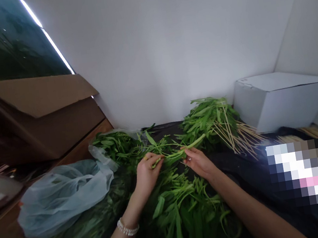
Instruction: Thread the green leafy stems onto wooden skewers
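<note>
Both my hands grip one pale green leafy stem [172, 156], held level across the middle of the view. My left hand [149, 168] pinches its left part, a bit of green showing between thumb and fingers. Farther right, my right hand [196, 161] closes on the same stem, whose thicker end points up to the right. Below the hands lies a heap of long-leaved greens [187, 203]. Behind my right hand sits a leafy pile [207, 117] with thin wooden sticks [235, 135] at its right. More greens [117, 145] lie behind my left hand.
A translucent plastic bag [65, 194] rests at the left over dark greens [83, 235]. Behind it stands an open cardboard box [57, 127]. A white box [289, 102] is at the right, by the white wall [159, 46]. A pixelated patch hides the lower right.
</note>
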Available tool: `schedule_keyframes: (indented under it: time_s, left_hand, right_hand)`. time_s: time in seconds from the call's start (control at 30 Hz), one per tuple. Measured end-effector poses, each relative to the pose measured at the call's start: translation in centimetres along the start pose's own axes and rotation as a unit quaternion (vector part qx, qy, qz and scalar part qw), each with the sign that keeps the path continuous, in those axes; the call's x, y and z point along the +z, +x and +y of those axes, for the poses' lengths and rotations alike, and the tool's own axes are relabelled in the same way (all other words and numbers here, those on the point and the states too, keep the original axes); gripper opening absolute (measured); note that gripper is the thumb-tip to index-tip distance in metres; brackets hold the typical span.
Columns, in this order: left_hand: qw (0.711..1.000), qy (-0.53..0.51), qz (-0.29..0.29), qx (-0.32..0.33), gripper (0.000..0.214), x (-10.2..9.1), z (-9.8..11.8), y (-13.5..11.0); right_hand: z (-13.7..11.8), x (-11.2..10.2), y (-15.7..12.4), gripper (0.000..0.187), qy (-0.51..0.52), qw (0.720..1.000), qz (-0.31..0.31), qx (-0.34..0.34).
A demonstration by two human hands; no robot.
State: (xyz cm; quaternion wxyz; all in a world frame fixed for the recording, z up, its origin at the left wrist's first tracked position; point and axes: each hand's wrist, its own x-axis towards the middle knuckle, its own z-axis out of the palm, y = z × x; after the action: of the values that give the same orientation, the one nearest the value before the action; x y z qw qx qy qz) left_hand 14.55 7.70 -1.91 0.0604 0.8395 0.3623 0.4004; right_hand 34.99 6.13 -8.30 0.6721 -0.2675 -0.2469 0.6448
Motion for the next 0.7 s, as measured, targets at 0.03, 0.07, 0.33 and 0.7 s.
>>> schedule_keyframes:
  time_s: [0.03, 0.07, 0.33, 0.7]
  left_hand:
    - [1.0, 0.016, -0.005, 0.004, 0.016, 0.0, -0.1, 0.0]
    - [0.999, 0.035, -0.014, 0.007, 0.017, 0.1, -0.3, -0.1]
    - [0.977, 0.189, -0.098, 0.017, 0.023, 0.3, -1.2, -0.9]
    - [0.992, 0.031, -0.118, -0.015, 0.019, 0.0, -1.2, -0.7]
  right_hand:
    - [0.0, 0.0, 0.0, 0.027, -0.008, 1.0, -0.007, -0.001]
    - [0.0, 0.1, -0.1, 0.027, -0.016, 1.0, -0.012, -0.002]
    - [0.4, 0.2, -0.2, 0.03, -0.07, 0.997, -0.036, -0.026]
    - [0.2, 0.9, -0.8, 0.028, -0.096, 0.993, -0.06, -0.023]
